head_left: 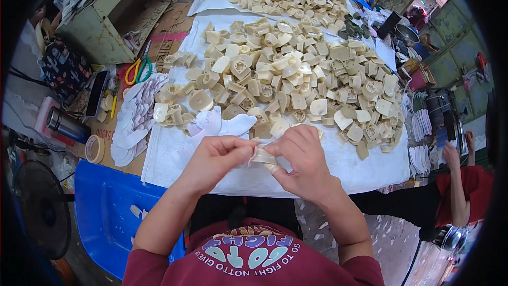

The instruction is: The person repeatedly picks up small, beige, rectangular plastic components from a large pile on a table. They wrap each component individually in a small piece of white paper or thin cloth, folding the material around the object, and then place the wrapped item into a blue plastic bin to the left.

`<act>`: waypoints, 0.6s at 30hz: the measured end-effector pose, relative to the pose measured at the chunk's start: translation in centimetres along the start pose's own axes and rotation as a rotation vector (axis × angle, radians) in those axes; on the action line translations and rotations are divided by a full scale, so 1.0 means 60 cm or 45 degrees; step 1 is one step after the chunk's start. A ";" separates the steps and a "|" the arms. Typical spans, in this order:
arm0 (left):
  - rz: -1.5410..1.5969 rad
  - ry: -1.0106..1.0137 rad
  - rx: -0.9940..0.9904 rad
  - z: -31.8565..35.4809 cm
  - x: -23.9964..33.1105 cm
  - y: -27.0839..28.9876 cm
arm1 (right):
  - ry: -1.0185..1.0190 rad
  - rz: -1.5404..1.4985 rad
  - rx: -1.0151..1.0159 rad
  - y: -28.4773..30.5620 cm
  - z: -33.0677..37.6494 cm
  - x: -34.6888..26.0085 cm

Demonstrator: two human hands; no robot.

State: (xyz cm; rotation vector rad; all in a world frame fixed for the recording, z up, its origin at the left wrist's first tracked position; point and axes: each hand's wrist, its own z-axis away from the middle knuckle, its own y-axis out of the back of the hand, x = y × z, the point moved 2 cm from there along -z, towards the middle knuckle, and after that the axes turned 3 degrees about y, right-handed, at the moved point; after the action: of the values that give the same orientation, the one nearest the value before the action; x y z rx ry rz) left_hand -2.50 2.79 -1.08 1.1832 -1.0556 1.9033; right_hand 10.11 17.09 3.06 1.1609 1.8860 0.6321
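White cloth (174,153) on counter (169,26): bare strip at near edge, 6 o'clock of cream heel-block heap (296,85). Small cream piece (263,156) with pale liner, held over that strip. Left hand (211,161) and right hand (301,161): fingers pinched closed on piece, meeting at centre.

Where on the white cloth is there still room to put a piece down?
The white cloth is bare along its near edge, right of the right hand, below the big pile of cream pieces. Another bare patch lies left of the left hand, beside the stack of white cutouts. The middle and far end are crowded with pieces.
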 end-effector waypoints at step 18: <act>0.183 -0.298 -0.149 -0.002 0.005 0.017 | -0.923 -1.262 0.159 -0.045 0.016 0.002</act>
State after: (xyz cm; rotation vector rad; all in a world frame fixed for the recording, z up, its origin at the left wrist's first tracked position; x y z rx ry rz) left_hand -3.49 2.46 -1.14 1.3164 -1.3912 1.8122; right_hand 9.60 16.00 0.48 0.3077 1.5749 -0.4157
